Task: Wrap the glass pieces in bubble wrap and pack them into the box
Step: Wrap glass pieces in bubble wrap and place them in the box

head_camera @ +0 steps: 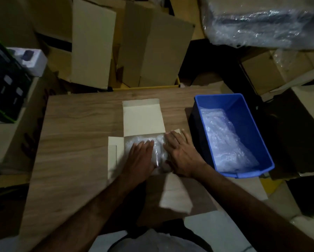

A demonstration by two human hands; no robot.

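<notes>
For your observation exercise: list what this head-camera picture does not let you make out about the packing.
- Glass pieces: hidden inside the bubble-wrap bundle, itself under the left hand and right hand.
- White box: near edge hidden by the forearms.
- Blue bin: bubble wrap hides any contents.

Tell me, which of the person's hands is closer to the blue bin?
The right. The right hand lies flat on the bubble-wrapped bundle in the open box, just beside the blue bin. The left hand presses the bundle farther from it.
</notes>
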